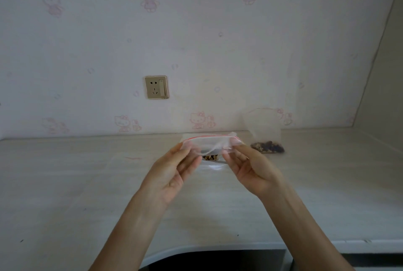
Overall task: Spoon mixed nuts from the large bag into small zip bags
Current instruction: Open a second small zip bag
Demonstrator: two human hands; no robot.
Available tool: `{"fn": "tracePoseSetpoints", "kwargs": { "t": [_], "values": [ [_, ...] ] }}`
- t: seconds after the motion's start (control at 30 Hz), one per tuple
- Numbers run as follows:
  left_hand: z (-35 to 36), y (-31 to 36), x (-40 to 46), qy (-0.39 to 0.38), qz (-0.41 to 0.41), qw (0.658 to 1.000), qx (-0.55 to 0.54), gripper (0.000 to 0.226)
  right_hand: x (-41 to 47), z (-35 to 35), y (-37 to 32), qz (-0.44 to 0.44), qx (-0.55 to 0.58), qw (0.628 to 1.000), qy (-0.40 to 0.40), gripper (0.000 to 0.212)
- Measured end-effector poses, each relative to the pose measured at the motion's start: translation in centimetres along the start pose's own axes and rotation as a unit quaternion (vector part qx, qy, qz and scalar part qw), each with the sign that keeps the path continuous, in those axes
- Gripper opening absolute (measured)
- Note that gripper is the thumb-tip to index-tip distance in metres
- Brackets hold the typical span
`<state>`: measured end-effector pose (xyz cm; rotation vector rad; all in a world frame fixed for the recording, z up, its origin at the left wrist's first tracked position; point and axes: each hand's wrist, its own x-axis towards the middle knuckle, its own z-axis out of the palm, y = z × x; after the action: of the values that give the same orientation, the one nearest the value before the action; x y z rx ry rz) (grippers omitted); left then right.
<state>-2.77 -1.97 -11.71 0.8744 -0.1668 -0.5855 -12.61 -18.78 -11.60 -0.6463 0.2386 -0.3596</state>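
Observation:
A small clear zip bag (209, 143) with a red strip along its top is held up over the counter. My left hand (174, 172) pinches its left end and my right hand (248, 168) pinches its right end. Below the bag, between my hands, some nuts (210, 157) and shiny clear plastic (212, 167) lie on the counter; whether they belong to the large bag I cannot tell. At the back right another clear bag (265, 131) stands against the wall with mixed nuts (267, 147) in its bottom. No spoon is in view.
The pale counter (87, 183) runs to a wall with cartoon-cat wallpaper and a gold socket (156, 87). A side wall closes the right end. The counter's front edge (196, 246) curves around a dark gap at the bottom.

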Motion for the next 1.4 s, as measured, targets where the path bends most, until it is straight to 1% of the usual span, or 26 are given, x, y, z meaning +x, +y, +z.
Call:
{"fn": "tracePoseSetpoints", "kwargs": {
  "t": [0.07,0.13,0.2,0.3,0.33,0.37,0.43,0.5,0.57,0.63,0.7,0.73,0.8,0.87,0.9,0.93,0.97,1.0,1.07,1.1,1.13,1.17,1.2,1.27,1.33,1.4],
  "values": [
    [-0.2,0.3,0.0,-0.024,-0.048,0.998,-0.045,0.011,0.0,-0.2,0.2,0.013,0.019,1.000,-0.015,0.010],
    [-0.5,0.5,0.1,-0.049,-0.058,0.996,-0.054,0.013,-0.1,-0.5,0.2,0.020,0.019,0.999,-0.029,0.008],
    [-0.8,0.5,0.0,-0.076,-0.040,0.996,-0.017,0.011,-0.2,-0.7,0.2,0.027,-0.004,0.999,-0.044,0.015],
    [-0.9,0.0,-0.2,-0.097,-0.005,0.994,0.045,0.010,-0.3,-0.4,0.3,0.043,-0.050,0.997,-0.040,0.010],
    [-0.7,0.0,-0.4,-0.098,0.001,0.994,0.054,0.010,-0.2,-0.3,0.3,0.041,-0.066,0.996,-0.038,0.015],
    [-0.4,0.0,-0.5,-0.100,0.005,0.993,0.061,0.013,-0.1,-0.2,0.3,0.040,-0.074,0.996,-0.036,0.018],
    [0.2,0.2,-0.7,-0.103,0.008,0.991,0.080,0.029,0.0,0.0,0.4,0.043,-0.067,0.996,-0.033,0.013],
    [0.5,0.5,-0.8,-0.083,-0.003,0.993,0.085,0.032,0.0,0.1,0.5,0.044,-0.070,0.996,-0.042,0.007],
    [0.5,0.8,-0.7,-0.066,-0.038,0.995,0.063,0.023,0.0,0.0,0.7,0.034,-0.073,0.995,-0.060,0.009],
    [0.4,1.0,-0.6,-0.062,-0.093,0.994,-0.002,0.021,0.1,-0.2,0.8,0.017,-0.058,0.995,-0.083,0.012],
    [0.2,1.1,-0.7,-0.072,-0.133,0.986,-0.064,0.020,0.1,-0.4,0.8,-0.009,-0.068,0.989,-0.130,0.020],
    [0.1,1.1,-1.0,-0.088,-0.134,0.985,-0.065,0.018,0.1,-0.5,0.8,-0.023,-0.091,0.984,-0.154,0.021],
    [0.0,1.0,-1.3,-0.138,-0.092,0.986,-0.003,0.007,-0.2,-0.7,0.5,-0.047,-0.158,0.970,-0.180,0.019],
    [0.0,0.7,-1.3,-0.158,-0.015,0.981,0.110,0.022,-0.5,-0.8,0.4,-0.068,-0.222,0.958,-0.166,0.027],
    [-0.1,0.4,-1.0,-0.138,0.032,0.977,0.161,0.028,-0.5,-0.9,0.4,-0.078,-0.250,0.954,-0.144,0.033],
    [-0.1,0.1,-0.9,-0.099,0.075,0.973,0.197,0.027,-0.6,-0.9,0.6,-0.089,-0.276,0.950,-0.119,0.037],
    [0.0,-0.2,-0.8,-0.057,0.116,0.966,0.222,0.027,-0.7,-0.7,0.8,-0.102,-0.297,0.945,-0.091,0.037],
    [0.1,-0.5,-0.6,-0.015,0.145,0.959,0.241,0.031,-0.7,-0.6,1.0,-0.115,-0.310,0.941,-0.066,0.033],
    [0.3,-1.1,-0.3,0.037,0.181,0.950,0.253,0.032,-0.7,-0.3,1.4,-0.135,-0.320,0.938,-0.021,0.022],
    [0.3,-1.4,-0.2,0.052,0.197,0.945,0.256,0.037,-0.8,0.0,1.5,-0.139,-0.319,0.937,-0.004,0.009],
    [0.3,-1.6,0.0,0.063,0.213,0.940,0.260,0.043,-0.8,0.3,1.7,-0.146,-0.311,0.939,0.011,0.012],
    [0.3,-1.7,0.0,0.074,0.232,0.934,0.263,0.042,-0.8,0.5,1.9,-0.151,-0.302,0.941,0.029,0.023],
    [0.4,-1.8,0.0,0.085,0.251,0.928,0.263,0.035,-0.7,0.5,2.1,-0.161,-0.297,0.940,0.047,0.028],
    [0.5,-2.0,-0.1,0.092,0.281,0.918,0.263,0.022,-0.7,0.9,2.5,-0.184,-0.292,0.935,0.083,0.022],
    [0.4,-2.1,0.0,0.092,0.291,0.913,0.271,0.015,-0.5,1.0,2.6,-0.204,-0.270,0.934,0.115,0.018],
    [0.1,-2.1,0.1,0.102,0.291,0.913,0.267,0.011,-0.3,1.0,2.1,-0.195,-0.237,0.941,0.141,0.010]
  ]
}}
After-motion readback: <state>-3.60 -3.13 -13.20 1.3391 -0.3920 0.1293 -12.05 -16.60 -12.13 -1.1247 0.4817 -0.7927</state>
